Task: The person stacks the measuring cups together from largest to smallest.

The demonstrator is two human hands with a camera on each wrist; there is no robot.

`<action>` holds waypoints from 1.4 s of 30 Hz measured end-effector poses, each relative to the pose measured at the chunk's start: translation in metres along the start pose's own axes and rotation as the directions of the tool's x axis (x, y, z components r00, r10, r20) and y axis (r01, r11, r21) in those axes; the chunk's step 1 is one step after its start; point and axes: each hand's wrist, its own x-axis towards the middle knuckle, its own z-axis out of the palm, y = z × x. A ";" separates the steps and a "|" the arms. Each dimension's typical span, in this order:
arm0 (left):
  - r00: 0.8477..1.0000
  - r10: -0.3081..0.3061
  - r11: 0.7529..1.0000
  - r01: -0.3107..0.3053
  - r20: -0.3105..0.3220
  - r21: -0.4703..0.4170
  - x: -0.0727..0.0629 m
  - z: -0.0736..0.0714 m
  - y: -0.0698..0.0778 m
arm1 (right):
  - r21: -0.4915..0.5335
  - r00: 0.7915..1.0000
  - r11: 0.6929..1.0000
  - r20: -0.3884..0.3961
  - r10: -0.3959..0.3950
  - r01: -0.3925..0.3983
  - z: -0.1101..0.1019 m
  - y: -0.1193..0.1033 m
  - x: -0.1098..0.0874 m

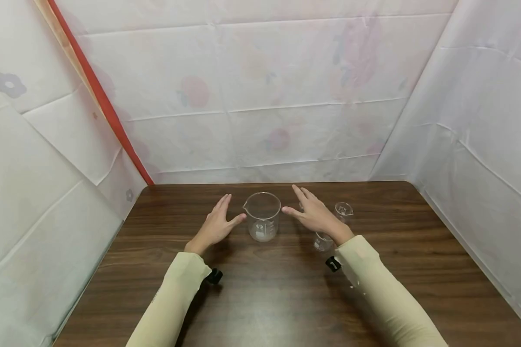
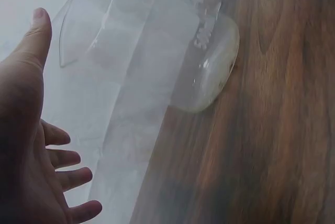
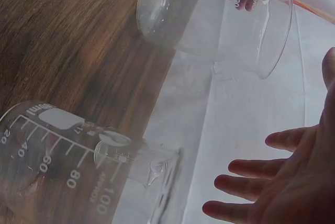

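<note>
A large clear glass beaker (image 1: 263,226) with white markings stands upright near the back of the table, its spout toward the left. On its left side my left hand (image 1: 216,223) is held with fingers straight and thumb spread, the thumb tip close by the glass. My right hand (image 1: 316,215) mirrors it on the other side, palm facing the beaker, fingers extended, holding nothing. In the right wrist view, a gap shows between those fingers and the large beaker (image 3: 209,30). A smaller beaker (image 3: 68,150), marked up to 100, stands nearer the right wrist.
Partly hidden by my right hand and wrist are the smaller beaker (image 1: 322,242) and another little beaker (image 1: 343,210). Patterned white sheets (image 1: 260,96) hang behind the wooden table (image 1: 260,299) and at both sides. A red strip (image 1: 100,91) runs down the left corner.
</note>
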 end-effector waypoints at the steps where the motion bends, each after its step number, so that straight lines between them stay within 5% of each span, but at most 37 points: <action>1: 1.000 -0.001 1.000 0.001 0.004 -0.012 0.000 0.000 0.001 | 0.003 1.000 1.000 0.000 0.000 0.000 0.000 0.000 0.000; 42: 0.995 0.099 0.971 -0.094 0.014 -0.219 0.008 0.029 0.010 | 0.124 0.992 0.985 0.042 -0.123 0.117 0.030 -0.013 0.013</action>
